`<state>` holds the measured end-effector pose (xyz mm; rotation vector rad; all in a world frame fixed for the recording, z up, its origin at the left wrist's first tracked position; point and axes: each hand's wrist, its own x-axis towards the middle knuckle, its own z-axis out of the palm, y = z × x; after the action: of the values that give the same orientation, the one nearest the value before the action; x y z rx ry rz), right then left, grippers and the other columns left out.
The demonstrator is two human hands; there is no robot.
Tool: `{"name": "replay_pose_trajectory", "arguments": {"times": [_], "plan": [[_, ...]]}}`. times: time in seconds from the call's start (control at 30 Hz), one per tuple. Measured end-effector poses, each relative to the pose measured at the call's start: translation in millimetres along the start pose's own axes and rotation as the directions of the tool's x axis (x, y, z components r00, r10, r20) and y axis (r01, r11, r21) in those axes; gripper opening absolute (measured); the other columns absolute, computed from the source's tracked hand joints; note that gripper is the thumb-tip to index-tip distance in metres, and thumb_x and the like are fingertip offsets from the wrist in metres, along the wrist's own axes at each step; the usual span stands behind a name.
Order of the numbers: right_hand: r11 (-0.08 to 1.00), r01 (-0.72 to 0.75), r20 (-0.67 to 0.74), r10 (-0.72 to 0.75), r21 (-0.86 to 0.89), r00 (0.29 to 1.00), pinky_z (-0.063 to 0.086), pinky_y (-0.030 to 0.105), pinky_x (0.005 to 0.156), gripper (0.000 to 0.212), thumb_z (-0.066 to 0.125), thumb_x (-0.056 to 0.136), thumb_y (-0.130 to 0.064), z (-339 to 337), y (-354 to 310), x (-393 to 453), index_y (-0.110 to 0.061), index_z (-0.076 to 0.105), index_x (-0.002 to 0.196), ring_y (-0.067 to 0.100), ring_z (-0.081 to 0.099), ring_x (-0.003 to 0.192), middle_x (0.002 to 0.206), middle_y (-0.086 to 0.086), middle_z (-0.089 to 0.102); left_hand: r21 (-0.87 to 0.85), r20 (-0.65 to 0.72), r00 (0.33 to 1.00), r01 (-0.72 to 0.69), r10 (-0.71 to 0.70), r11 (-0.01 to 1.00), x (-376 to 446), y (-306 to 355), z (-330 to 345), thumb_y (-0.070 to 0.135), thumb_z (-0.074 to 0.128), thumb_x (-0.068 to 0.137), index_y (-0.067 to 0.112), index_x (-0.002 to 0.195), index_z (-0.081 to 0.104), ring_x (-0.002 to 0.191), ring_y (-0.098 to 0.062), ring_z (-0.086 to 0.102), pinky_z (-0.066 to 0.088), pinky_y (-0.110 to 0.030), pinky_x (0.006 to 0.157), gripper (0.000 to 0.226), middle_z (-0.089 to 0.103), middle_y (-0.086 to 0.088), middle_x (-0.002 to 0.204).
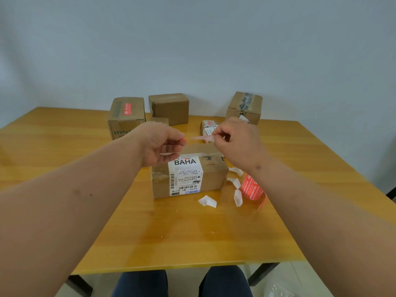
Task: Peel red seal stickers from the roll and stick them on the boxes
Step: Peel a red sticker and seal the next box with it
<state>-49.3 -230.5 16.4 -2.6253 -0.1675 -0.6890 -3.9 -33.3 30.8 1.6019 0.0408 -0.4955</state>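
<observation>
Both hands are raised above a cardboard box (214,174) with a white "BAHA" shipping label, standing mid-table. My left hand (158,144) pinches the red end of a sticker strip (201,138). My right hand (237,142) pinches the strip's other, pale end, so the strip stretches between the two hands just above the box top. The red sticker roll (251,187) lies on the table right of the box, partly hidden by my right forearm.
Several white backing scraps (207,201) lie on the yellow table (182,232) near the roll. Further boxes stand at the back: one with a red sticker (126,116), a plain one (169,108), a taped one (244,108), a small labelled one (209,126).
</observation>
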Motion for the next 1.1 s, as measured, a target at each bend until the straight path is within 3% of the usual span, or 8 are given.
{"name": "replay_pose_trajectory", "arguments": {"times": [0.17,0.23,0.3,0.4,0.57,0.7,1.0,1.1], "plan": [[0.937,-0.289,0.119,0.270,0.195,0.956,0.052,0.040,0.079,0.023,0.050,0.090,-0.018,-0.9,-4.3,1.2,-0.010,0.072,0.089,0.019,0.064,0.082,0.088,0.001,0.071,0.270,-0.006,0.969,-0.236,0.247,0.934,-0.8,-4.6,-1.9,0.003,0.067,0.089,0.009,0.093,0.064,0.065,-0.015,0.064,0.055,-0.025,0.063,0.008,0.070,-0.008,0.077],[0.714,-0.552,0.268,0.482,0.431,0.834,0.048,0.029,0.069,0.024,0.049,0.091,-0.017,-4.1,-6.8,5.7,-0.008,0.069,0.100,0.016,0.066,0.075,0.085,0.005,0.073,0.339,-0.002,0.948,-0.300,0.319,0.892,-0.3,-7.0,-1.3,0.004,0.069,0.087,0.010,0.095,0.064,0.067,-0.014,0.066,0.055,-0.023,0.063,0.010,0.070,-0.007,0.077],[0.561,-0.666,0.430,0.509,0.492,0.746,0.045,0.028,0.072,0.026,0.052,0.090,-0.025,-4.7,-5.4,5.7,-0.012,0.066,0.107,0.014,0.069,0.072,0.082,0.003,0.075,0.366,0.004,0.934,-0.333,0.356,0.869,0.6,-8.9,-0.9,0.006,0.070,0.087,0.010,0.095,0.065,0.066,-0.013,0.066,0.055,-0.022,0.063,0.011,0.069,-0.006,0.076],[0.615,-0.637,0.487,0.424,0.464,0.764,0.048,0.034,0.085,0.024,0.062,0.087,-0.036,1.4,-2.6,5.7,-0.016,0.069,0.100,0.017,0.072,0.080,0.088,0.003,0.076,0.383,0.021,0.924,-0.359,0.381,0.851,1.9,-10.3,0.0,0.007,0.071,0.086,0.011,0.094,0.067,0.065,-0.010,0.067,0.054,-0.019,0.062,0.010,0.069,-0.004,0.074],[0.598,-0.601,0.448,0.404,0.530,0.797,0.047,0.020,0.058,0.003,0.071,0.083,-0.012,4.0,-4.5,7.8,-0.012,0.071,0.086,0.010,0.064,0.062,0.081,0.006,0.073,0.403,0.032,0.926,-0.356,0.376,0.843,4.1,-12.2,-1.3,0.011,0.068,0.090,0.016,0.092,0.071,0.071,-0.011,0.065,0.054,-0.020,0.066,0.006,0.070,-0.004,0.080],[0.641,-0.573,0.435,0.382,0.511,0.815,0.046,0.017,0.052,0.006,0.071,0.083,-0.008,6.5,-9.1,8.8,-0.013,0.068,0.084,0.008,0.062,0.061,0.077,0.003,0.070,0.414,0.047,0.947,-0.307,0.317,0.857,5.1,-14.0,0.2,0.023,0.064,0.093,0.015,0.094,0.072,0.071,-0.012,0.058,0.053,-0.024,0.068,0.011,0.069,-0.005,0.082],[0.842,-0.472,0.430,0.337,0.260,0.837,0.043,0.025,0.068,0.006,0.059,0.094,-0.026,16.4,-18.0,10.4,-0.021,0.060,0.091,0.011,0.055,0.077,0.088,-0.002,0.064,0.714,-0.010,0.953,-0.206,0.304,0.670,8.4,-10.9,9.9,0.031,0.067,0.090,0.009,0.084,0.063,0.069,-0.015,0.059,0.045,-0.024,0.056,0.023,0.070,-0.008,0.082],[0.858,-0.446,0.405,0.325,0.255,0.855,0.046,0.027,0.069,0.006,0.060,0.093,-0.025,18.8,-19.4,13.1,-0.022,0.059,0.088,0.014,0.058,0.080,0.088,-0.002,0.063,0.695,-0.027,0.966,-0.167,0.258,0.700,9.3,-6.8,7.5,0.028,0.070,0.088,0.006,0.087,0.066,0.059,-0.014,0.056,0.047,-0.024,0.052,0.023,0.068,-0.008,0.074]]}}
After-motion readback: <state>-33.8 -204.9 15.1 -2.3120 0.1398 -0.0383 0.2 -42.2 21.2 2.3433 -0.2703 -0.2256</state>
